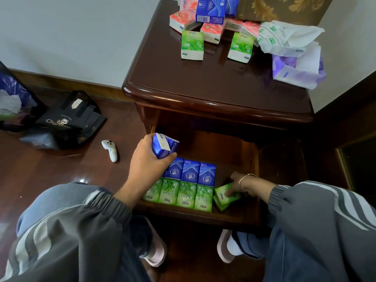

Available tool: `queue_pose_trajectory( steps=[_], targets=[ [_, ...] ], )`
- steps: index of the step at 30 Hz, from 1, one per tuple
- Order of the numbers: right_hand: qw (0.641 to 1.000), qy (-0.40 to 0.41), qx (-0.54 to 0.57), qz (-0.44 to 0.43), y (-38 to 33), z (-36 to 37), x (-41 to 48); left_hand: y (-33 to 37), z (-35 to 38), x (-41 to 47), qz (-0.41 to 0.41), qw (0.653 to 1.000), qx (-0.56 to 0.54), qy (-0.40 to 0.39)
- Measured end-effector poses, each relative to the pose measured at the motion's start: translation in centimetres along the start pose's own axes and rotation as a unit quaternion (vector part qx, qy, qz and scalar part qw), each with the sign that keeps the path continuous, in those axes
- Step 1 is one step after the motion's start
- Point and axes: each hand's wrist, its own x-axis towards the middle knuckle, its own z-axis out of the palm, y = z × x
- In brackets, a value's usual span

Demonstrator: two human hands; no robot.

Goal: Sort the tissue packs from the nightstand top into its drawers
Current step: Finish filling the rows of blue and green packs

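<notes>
**Seat both packs in their colour rows**

Note the left grip, left of centre, curled round a blue-and-white plastic-wrapped tissue pack and holding it above the open wooden drawer in the lower middle of the frame. Note the right grip, lower right of centre, pinching a tilted green leaf-printed tissue pack just beside the right end of the row of green packs.

To finish well, tip that green pack upright and press it flush against its neighbour, label facing the same way. Then lower the blue pack into the row of blue packs behind, probably at the free right end, without toppling those standing there.

Expect more trips: see the pile of pink, blue and green packs lying on the worktop of the dark glossy wooden nightstand, upper centre.
</notes>
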Motion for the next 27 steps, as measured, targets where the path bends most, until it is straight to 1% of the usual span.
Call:
queue_pose_trajectory(
  steps=[3,6,9,14,16,18,20,22,24,27],
  targets=[
    [0.997,-0.027,0.059,0.036,-0.1,0.5,0.4,0.1,0.1,0.0,-0.001,1.000,0.004,0.000],
    [0.998,-0.032,0.048,0.029,-0.2,0.9,0.8,0.2,0.1,0.0,0.002,1.000,0.002,0.000],
    [1.000,-0.023,0.006,-0.013,0.0,0.9,0.6,0.4,0.1,-0.1,0.001,1.000,-0.002,-0.001],
    [0.988,-0.036,-0.084,-0.126,-0.2,0.9,0.7,0.4,0.1,-0.1,0.005,1.000,0.000,0.001],
    [0.986,-0.039,-0.079,-0.143,-0.3,0.9,0.8,0.4,0.1,0.0,0.006,1.000,0.001,0.000],
    [0.989,-0.031,-0.030,-0.140,-0.4,0.6,0.8,0.5,0.1,0.0,0.003,1.000,-0.001,-0.004],
    [0.993,0.000,-0.001,-0.117,-0.3,0.2,0.6,0.6,0.1,0.0,0.003,1.000,-0.001,-0.006],
    [0.995,0.013,-0.029,-0.094,0.1,0.0,0.5,0.6,0.1,0.0,0.007,1.000,0.000,-0.008],
    [0.993,-0.017,-0.071,-0.098,0.2,0.1,0.4,0.5,0.2,0.0,0.008,1.000,-0.001,-0.009],
    [0.984,-0.052,-0.113,-0.126,-0.2,0.8,-0.2,0.5,0.3,0.0,0.015,1.000,0.002,-0.005]
  ],
)
